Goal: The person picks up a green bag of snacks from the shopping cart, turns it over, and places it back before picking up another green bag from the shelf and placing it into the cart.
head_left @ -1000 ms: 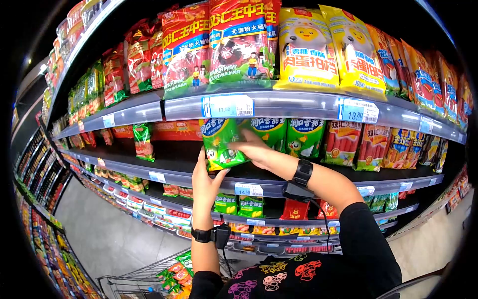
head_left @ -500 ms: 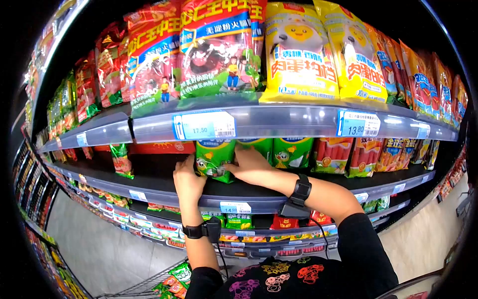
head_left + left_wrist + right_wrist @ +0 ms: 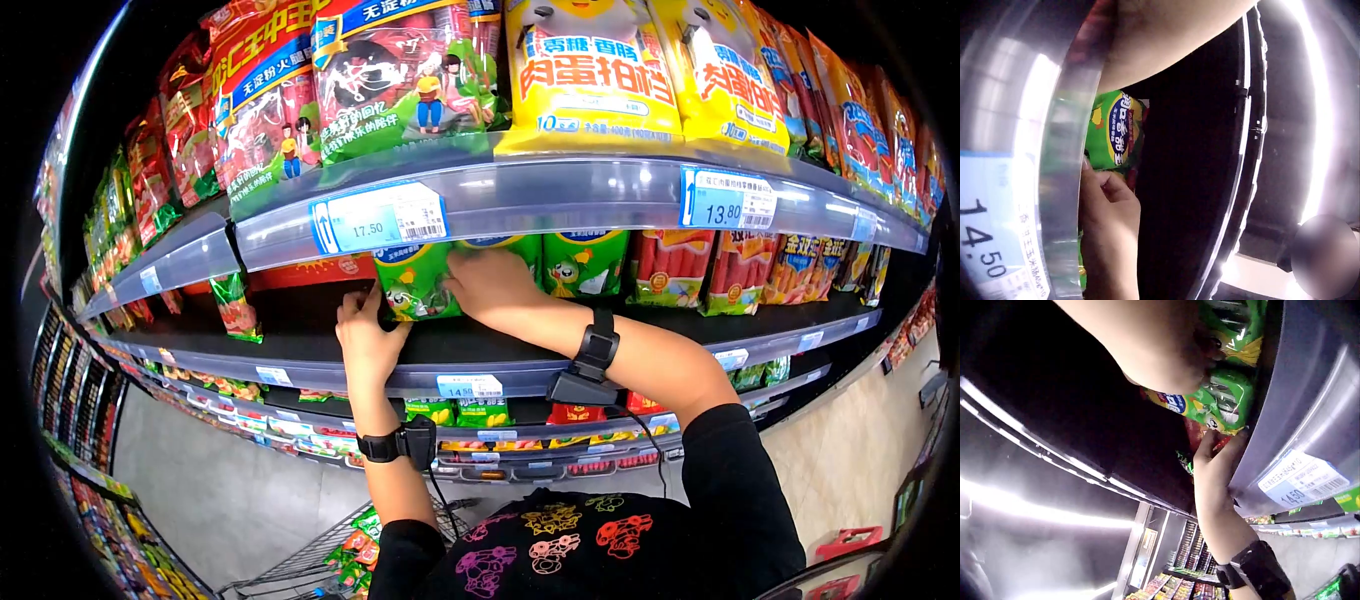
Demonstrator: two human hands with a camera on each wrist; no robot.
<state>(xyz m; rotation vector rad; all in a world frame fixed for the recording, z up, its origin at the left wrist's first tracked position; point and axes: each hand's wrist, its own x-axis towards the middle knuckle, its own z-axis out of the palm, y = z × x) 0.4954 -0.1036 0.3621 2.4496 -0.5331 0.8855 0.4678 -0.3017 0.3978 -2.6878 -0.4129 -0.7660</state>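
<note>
In the head view a green bag of sausages point(image 3: 412, 285) stands upright on the middle shelf, between my two hands. My left hand point(image 3: 368, 335) holds its lower left edge, thumb low at the front and fingers along the side. My right hand point(image 3: 495, 287) grips the bag's right edge with bent fingers, some of them hidden. Beside it stands another matching green bag point(image 3: 585, 263). From the right wrist, the left thumb and forefinger show at the bottom corner of the green bag point(image 3: 1229, 400). The left wrist view shows the left hand point(image 3: 1110, 203) below a green bag point(image 3: 1113, 128).
Overhead, a shelf edge point(image 3: 560, 200) juts out over the hands, carrying red and yellow bags. Red sausage bags point(image 3: 672, 268) stand to the right. A small green-red packet point(image 3: 235, 306) stands at left. Below is a wire cart point(image 3: 300, 555) with packets in it.
The green bag has gone from in front of the shelf back onto it, beside the matching bags. Both hands moved with it. The head view has shifted closer to the shelf.
</note>
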